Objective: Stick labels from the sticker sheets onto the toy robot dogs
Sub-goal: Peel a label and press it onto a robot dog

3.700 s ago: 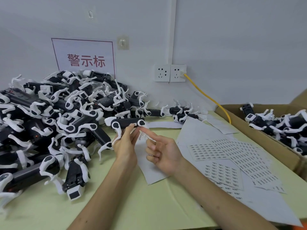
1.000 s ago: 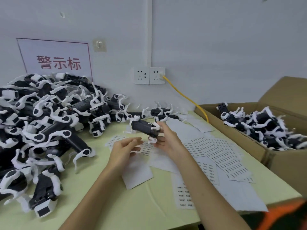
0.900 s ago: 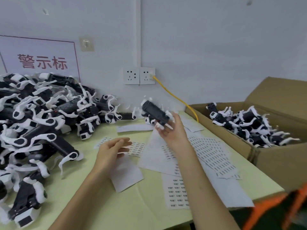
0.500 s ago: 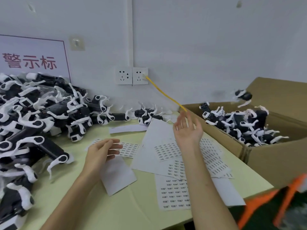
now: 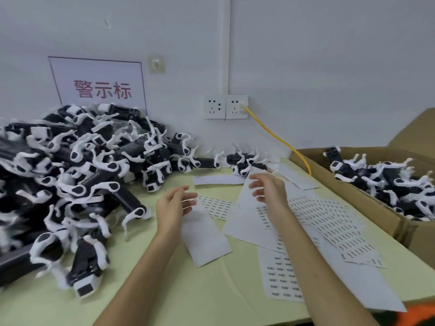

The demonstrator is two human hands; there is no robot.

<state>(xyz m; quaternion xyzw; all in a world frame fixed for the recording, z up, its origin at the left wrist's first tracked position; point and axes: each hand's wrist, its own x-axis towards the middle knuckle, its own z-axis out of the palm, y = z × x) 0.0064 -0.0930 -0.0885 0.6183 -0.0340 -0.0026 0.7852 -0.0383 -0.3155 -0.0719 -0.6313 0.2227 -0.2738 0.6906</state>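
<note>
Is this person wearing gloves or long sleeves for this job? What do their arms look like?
No gloves: the left hand and right hand are bare. The left forearm and right forearm are bare too, with no sleeve, watch or bracelet in view.

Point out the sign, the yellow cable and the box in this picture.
sign (image 5: 101,90): head view, on its red characters.
cable (image 5: 282,141): head view, midway along its run from socket to box.
box (image 5: 376,208): head view, on its near outer wall.

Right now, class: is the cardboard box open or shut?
Open: the cardboard box has its flap up, and toy robot dogs show inside.
</note>
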